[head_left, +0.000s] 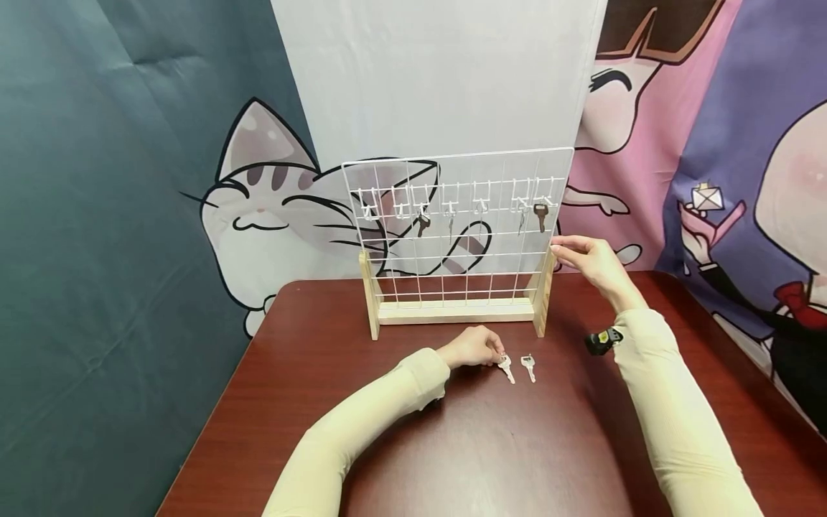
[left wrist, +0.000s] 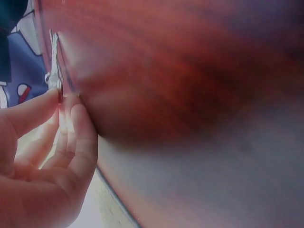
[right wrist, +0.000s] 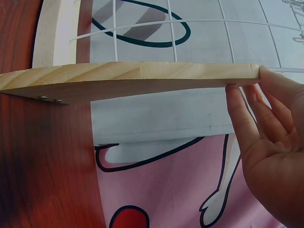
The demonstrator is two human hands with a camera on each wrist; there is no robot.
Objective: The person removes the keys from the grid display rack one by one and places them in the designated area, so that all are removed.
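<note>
My left hand (head_left: 474, 347) is low over the table and pinches the head of a silver key (head_left: 507, 371) between thumb and fingertips. In the left wrist view the key (left wrist: 54, 71) points away from the fingers (left wrist: 83, 126). A second silver key (head_left: 529, 368) lies just to its right. Farther back stands a white wire grid rack (head_left: 468, 258) on a wooden stand. My right hand (head_left: 597, 267) grips the top end of the stand's right wooden upright (right wrist: 142, 73), thumb over the tip and fingers against its side.
White hooks line the upper grid. A dark key (head_left: 541, 217) hangs at the right, another dark key (head_left: 423, 225) at the left, with silver keys between. The reddish-brown table (head_left: 465, 445) ends behind the rack at a printed cloth backdrop (head_left: 446, 79).
</note>
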